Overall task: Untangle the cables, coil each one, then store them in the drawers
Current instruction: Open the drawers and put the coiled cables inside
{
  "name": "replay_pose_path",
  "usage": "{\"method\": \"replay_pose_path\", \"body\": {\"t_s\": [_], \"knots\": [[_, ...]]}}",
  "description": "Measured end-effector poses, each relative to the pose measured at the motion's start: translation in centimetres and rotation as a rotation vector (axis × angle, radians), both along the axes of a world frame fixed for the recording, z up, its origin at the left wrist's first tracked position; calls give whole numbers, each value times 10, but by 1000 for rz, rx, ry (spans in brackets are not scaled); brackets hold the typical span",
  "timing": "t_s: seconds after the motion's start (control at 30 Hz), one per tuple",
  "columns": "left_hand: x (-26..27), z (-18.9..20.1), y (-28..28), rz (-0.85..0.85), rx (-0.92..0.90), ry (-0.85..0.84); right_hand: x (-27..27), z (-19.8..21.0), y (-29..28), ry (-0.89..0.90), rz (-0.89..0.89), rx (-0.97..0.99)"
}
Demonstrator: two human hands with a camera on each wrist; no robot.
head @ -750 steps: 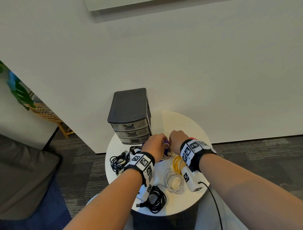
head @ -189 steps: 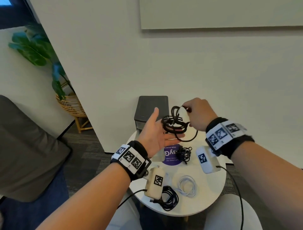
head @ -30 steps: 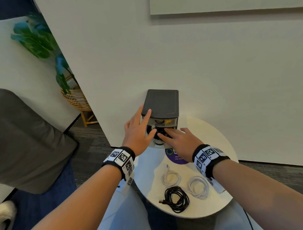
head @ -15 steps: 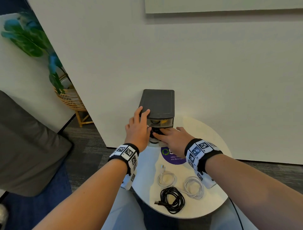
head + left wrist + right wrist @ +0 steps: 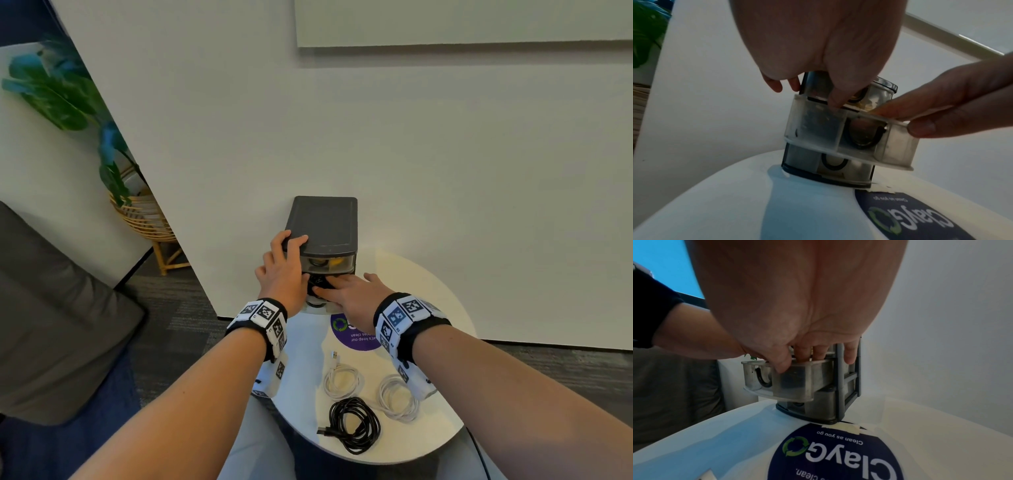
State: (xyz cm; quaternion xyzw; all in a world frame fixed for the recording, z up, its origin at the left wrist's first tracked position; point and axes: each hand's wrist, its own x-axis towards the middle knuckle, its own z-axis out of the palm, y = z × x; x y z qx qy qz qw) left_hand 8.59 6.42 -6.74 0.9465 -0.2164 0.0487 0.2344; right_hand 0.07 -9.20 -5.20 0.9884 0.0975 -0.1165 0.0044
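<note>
The dark grey drawer unit [image 5: 322, 222] stands at the back of the round white table [image 5: 442, 301]. Its middle drawer [image 5: 849, 134] is pulled partway out, with a black cable [image 5: 318, 281] inside. My left hand [image 5: 286, 262] rests its fingers on the unit's top, and its thumb [image 5: 838, 97] touches the drawer rim. My right hand [image 5: 346, 291] lies flat with straight fingers reaching into the drawer, its thumb [image 5: 920, 128] against the drawer's front. A yellow cable [image 5: 334, 262] shows through the top drawer. Two white coils [image 5: 342, 380] [image 5: 399, 395] and a black coil [image 5: 354, 425] lie near the table's front.
A purple round sticker [image 5: 356, 337] sits on the table in front of the unit. A white wall panel runs right behind the table. To the left are a grey couch [image 5: 51, 308] and a plant in a wicker stand [image 5: 144, 219].
The black cable that my right hand held in the air is now in the middle drawer. Over the last second the drawer has slid further in, and my left fingers have moved onto the unit's top.
</note>
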Motion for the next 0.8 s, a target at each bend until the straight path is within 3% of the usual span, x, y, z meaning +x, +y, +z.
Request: {"method": "replay_pose_path", "body": {"t_s": [0.37, 0.67, 0.8], "knots": [[0, 10, 10, -40, 136, -42, -11, 1, 10, -52, -45, -47], [3, 10, 13, -95, 128, 39, -9, -2, 3, -322, -133, 65], [6, 8, 16, -133, 106, 76, -7, -10, 1, -282, -23, 98]]}}
